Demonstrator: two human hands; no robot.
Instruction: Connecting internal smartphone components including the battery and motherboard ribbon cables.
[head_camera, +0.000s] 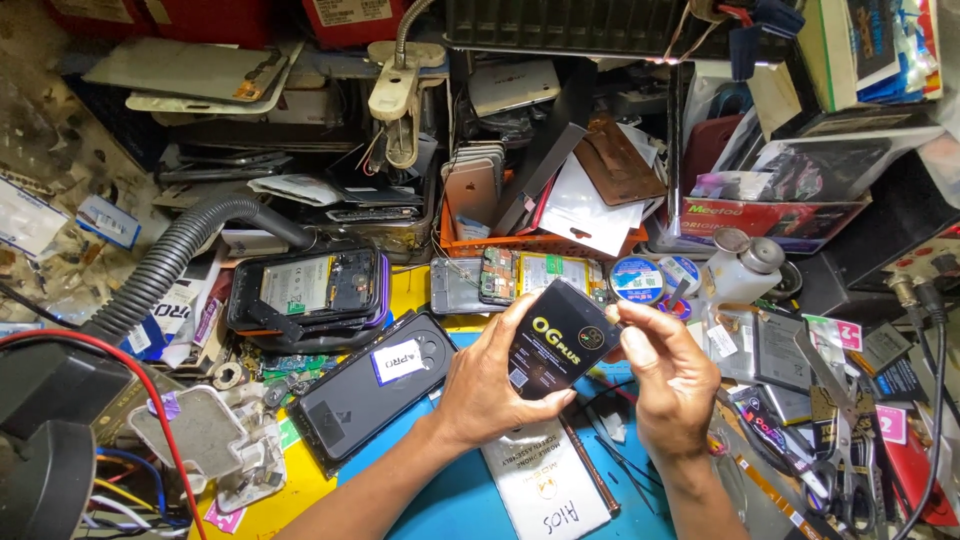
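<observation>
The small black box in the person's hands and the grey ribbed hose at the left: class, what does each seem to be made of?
Small black box: probably glossy printed cardboard, going by its sharp folded edges and sheen. Grey ribbed hose: likely flexible plastic or rubber, with even corrugations and a matte curve.

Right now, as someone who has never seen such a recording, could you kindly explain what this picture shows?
It is one view from a camera worn on a person's head, looking down at a cluttered phone repair bench. The left hand holds a small black box from below, while the right hand pinches its upper corner. Nearby lie a black phone face down with a white sticker, an opened phone showing its battery, a grey ribbed hose, a white bottle and scissors.
</observation>
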